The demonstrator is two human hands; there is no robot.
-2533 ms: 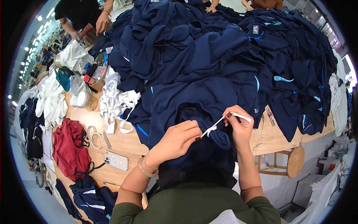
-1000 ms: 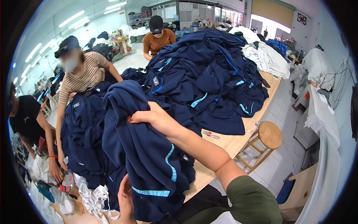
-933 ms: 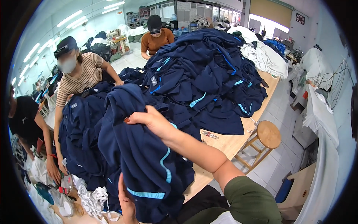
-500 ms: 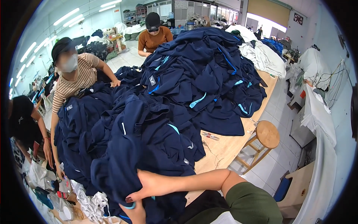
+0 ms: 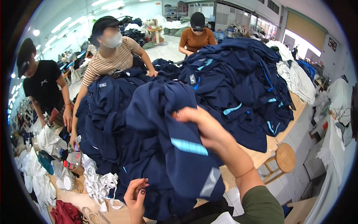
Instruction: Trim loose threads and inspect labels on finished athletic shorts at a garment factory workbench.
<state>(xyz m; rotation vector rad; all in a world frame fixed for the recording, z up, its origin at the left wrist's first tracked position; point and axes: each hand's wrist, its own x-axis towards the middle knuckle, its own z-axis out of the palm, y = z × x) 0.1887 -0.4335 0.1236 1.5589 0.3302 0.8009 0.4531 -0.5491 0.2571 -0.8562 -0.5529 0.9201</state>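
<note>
A: So where's our garment?
B: Held up before us, by the pile. Our right hand has its grip clamped on it; our left hand looks half-curled, empty, near it.

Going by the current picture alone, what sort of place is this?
Probably a garment workshop: a large heap of navy garments lies on a wooden table, co-workers stand around it, and strip lights line the ceiling.

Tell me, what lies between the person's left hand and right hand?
The head view shows a navy garment there, with a light-blue stripe; the right hand grips it, the left hand is open.
</note>
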